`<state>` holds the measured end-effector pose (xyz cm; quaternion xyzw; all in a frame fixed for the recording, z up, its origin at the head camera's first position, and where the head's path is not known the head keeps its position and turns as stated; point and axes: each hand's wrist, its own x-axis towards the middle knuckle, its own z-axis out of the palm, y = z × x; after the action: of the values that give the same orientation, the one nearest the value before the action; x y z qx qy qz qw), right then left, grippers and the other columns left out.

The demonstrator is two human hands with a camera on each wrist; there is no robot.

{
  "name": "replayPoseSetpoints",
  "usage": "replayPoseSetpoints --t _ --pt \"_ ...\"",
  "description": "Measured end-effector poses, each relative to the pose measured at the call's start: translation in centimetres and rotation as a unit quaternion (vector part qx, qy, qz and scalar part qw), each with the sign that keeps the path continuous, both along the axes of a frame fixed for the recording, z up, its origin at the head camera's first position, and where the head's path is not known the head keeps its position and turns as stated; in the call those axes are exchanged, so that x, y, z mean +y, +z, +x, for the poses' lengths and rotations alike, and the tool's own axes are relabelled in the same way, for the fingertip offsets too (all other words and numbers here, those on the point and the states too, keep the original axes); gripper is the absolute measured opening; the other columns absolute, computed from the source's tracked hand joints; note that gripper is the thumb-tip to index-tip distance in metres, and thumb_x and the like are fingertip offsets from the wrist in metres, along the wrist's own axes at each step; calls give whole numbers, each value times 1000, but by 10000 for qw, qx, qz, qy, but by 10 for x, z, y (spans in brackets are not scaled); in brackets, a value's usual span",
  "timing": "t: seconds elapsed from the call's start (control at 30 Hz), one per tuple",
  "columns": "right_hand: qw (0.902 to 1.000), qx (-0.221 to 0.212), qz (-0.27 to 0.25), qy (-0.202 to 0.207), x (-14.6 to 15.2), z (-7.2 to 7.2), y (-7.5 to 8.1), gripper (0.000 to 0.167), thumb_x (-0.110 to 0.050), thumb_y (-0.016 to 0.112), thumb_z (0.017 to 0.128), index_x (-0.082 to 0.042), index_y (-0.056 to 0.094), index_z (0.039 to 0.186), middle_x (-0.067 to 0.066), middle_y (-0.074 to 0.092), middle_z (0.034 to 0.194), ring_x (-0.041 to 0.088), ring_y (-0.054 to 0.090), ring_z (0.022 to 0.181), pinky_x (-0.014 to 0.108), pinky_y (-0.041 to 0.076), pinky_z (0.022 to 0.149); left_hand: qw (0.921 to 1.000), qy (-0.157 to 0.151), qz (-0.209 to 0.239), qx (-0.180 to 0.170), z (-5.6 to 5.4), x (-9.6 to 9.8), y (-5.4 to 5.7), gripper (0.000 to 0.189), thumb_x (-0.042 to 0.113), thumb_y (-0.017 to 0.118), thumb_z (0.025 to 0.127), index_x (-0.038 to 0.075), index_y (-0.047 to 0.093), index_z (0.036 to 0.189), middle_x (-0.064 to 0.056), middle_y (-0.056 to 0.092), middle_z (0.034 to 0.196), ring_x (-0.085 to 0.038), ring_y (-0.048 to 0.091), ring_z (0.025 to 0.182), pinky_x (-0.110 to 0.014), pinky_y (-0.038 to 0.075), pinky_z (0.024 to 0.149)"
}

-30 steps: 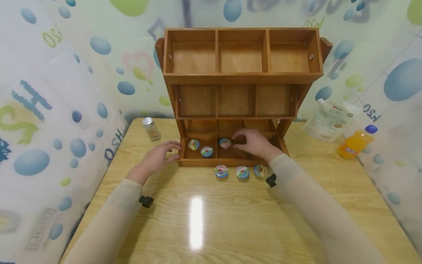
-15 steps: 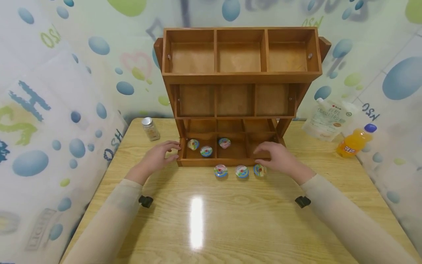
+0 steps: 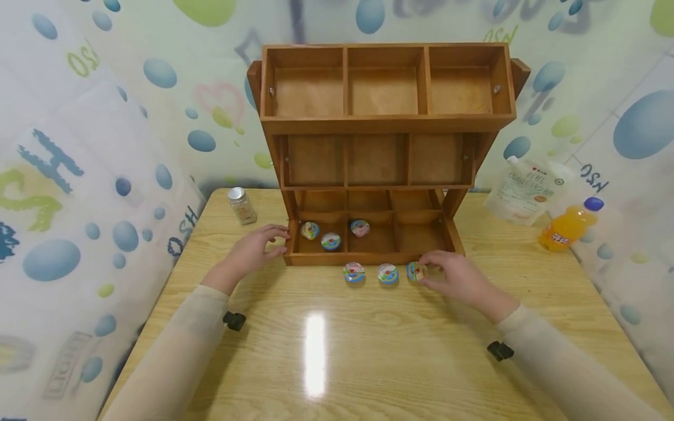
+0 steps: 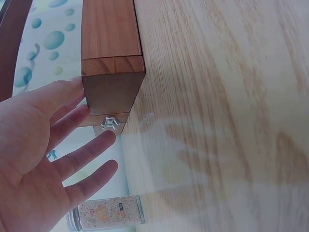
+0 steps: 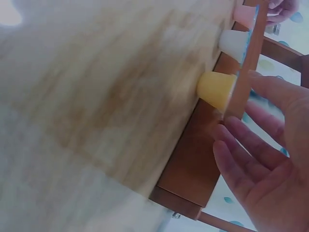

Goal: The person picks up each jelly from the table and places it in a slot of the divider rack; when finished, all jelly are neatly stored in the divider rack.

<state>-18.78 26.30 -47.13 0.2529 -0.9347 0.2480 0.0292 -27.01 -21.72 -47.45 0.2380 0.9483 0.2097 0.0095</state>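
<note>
Three small jelly cups with printed lids stand in a row before the wooden shelf's bottom tray point(image 3: 368, 259): a yellow one point(image 5: 216, 89), a white one point(image 5: 233, 44) and a pink one point(image 5: 245, 15). My right hand point(image 3: 463, 283) is at the yellow cup, thumb and fingertips apart at its right edge. Inside the tray, two cups, one point(image 3: 309, 230) and another point(image 3: 330, 241), lie in the left compartment, and a third point(image 3: 360, 228) in the middle one. My left hand point(image 3: 250, 254) has its fingers spread, fingertips at the tray's left end point(image 4: 113, 92).
Above the bottom tray rise two more tiers, a middle tier point(image 3: 375, 161) and a top tier point(image 3: 387, 119), each with three compartments. A glass shaker jar point(image 3: 242, 206) stands left of the shelf. At right are a white spouted pouch point(image 3: 529, 190) and an orange drink bottle point(image 3: 567, 228).
My right hand has drawn back from the cup in the middle compartment, moved right, and come down to the yellow cup in front. The left hand has stayed in place.
</note>
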Motion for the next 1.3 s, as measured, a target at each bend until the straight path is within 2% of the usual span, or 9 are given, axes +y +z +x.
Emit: replayPoseSetpoints --t 0.17,0.3,0.47,0.67,0.9,1.03,1.13,1.3 --pt "10000 -18 -89 -9 -1 -1 -12 30 -19 87 85 -7 74 109 4 75 108 22 70 94 42 61 80 10000 -1 -39 -65 1 0 1 35 27 68 102 9 68 133 -9 56 152 -34 67 118 -52 58 97" --pt "9998 9 -21 -181 -5 1 -17 30 -23 89 83 -10 74 105 0 73 97 17 65 87 34 58 74 9999 -8 -80 -136 3 0 2 36 28 67 103 9 67 133 -10 55 152 -34 67 119 -52 58 98" --pt "9989 -100 151 -441 -11 6 -15 32 -28 89 83 -10 73 105 -2 70 91 14 63 82 30 55 70 9999 4 -70 -126 5 0 2 36 27 67 103 9 67 134 -10 55 152 -35 67 120 -53 58 97" --pt "9977 -173 263 -601 -14 8 -13 29 -26 88 84 -10 73 104 -1 71 91 14 64 81 31 56 70 9999 10 -56 -97 5 -1 1 36 27 67 102 10 67 134 -10 56 152 -34 67 118 -53 58 96" --pt "9986 -20 195 -488 -15 10 -11 27 -24 88 83 -13 74 104 -5 73 95 13 66 86 32 58 73 9999 17 -39 -99 5 0 -1 35 26 68 102 9 68 132 -9 56 151 -33 67 118 -53 58 96" --pt "9989 293 50 -353 -18 5 -1 27 -25 89 82 -16 76 103 -6 74 98 15 67 88 35 59 76 9999 36 -67 -107 4 1 1 34 27 67 103 10 68 132 -9 55 152 -34 67 119 -53 57 97" --pt "9986 474 -42 -244 -22 -4 8 27 -23 90 81 -16 76 103 -4 75 99 17 67 88 37 58 76 9999 61 -84 -138 4 2 3 34 27 67 103 10 67 133 -9 54 153 -34 66 120 -54 57 98" --pt "9989 429 -190 -28 -30 -25 22 31 -24 89 83 -14 76 109 -1 76 108 21 71 97 43 61 84 9998 75 -95 -136 4 1 4 35 27 67 103 10 67 133 -8 54 153 -34 66 120 -54 57 98"
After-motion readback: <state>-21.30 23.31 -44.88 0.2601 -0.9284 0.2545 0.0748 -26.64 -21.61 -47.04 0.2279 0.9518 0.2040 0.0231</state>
